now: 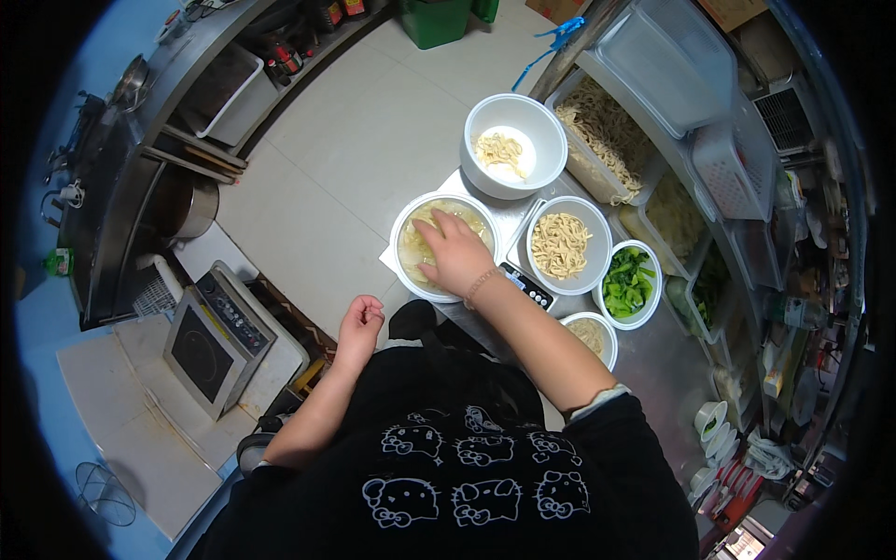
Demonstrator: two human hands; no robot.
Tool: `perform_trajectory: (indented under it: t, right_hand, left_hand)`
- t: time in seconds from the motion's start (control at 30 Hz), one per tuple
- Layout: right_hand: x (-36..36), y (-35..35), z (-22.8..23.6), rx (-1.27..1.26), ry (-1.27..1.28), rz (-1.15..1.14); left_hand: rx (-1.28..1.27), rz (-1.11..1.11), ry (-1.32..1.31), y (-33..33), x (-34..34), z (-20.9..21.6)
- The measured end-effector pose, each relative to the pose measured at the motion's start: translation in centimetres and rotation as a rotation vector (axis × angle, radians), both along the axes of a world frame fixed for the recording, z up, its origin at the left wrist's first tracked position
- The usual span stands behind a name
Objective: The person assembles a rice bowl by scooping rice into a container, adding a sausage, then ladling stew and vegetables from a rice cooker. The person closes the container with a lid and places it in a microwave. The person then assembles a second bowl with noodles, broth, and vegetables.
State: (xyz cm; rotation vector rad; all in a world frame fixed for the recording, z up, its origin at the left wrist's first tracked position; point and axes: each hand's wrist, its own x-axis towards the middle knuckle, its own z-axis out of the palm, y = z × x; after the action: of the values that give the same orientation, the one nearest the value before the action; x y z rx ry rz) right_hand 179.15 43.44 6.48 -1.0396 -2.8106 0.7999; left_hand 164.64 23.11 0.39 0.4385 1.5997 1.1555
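Note:
My right hand (pixel 455 252), with a bracelet at the wrist, reaches into a round white tub (pixel 402 271). Its fingers are apart over pale, yellowish, translucent food (pixel 471 216), perhaps sprouts, and nothing shows lifted in them. My left hand (pixel 358 329) hangs left of the tub with its fingers curled in; nothing shows in it. Right of the tub, a grey-white bowl of tan strips (pixel 560 245) sits by a digital scale (pixel 527 287). Behind stands a deeper white tub (pixel 513 185) with a few pale strips at its bottom.
Chopped greens (pixel 628 283) fill a white bowl at the right, near a smaller bowl of pale shreds (pixel 588 333). Clear bins, one heaped with noodle-like strands (pixel 602 131), line the right side. An induction cooker (pixel 205 345) stands left; a green bin (pixel 434 23) stands far off.

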Motion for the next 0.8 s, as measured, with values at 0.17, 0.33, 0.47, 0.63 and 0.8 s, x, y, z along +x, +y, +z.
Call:
perform_trajectory:
  t: [0.17, 0.33, 0.47, 0.63, 0.8]
  right_hand:
    - [-2.2, 0.4, -1.2, -0.073, -0.179, 0.008]
    - [-2.4, 0.0, -1.3, 0.076, -0.209, -0.029]
    - [-2.6, 0.1, -2.2, -0.021, -0.262, 0.020]
    - [-2.5, -0.2, -3.0, 0.061, -0.224, 0.028]
    - [-2.2, 0.1, -3.1, -0.054, -0.200, 0.015]
  left_hand:
    - [0.027, 0.040, -0.012, -1.0, -0.4, -0.2]
    - [0.012, 0.053, -0.025, -1.1, -0.5, 0.1]
    - [0.000, -0.038, -0.092, 1.6, 0.4, 0.8]
    - [0.001, -0.139, -0.255, 4.7, 0.8, 1.5]
    - [-0.049, -0.171, -0.248, 4.9, 0.5, 2.1]
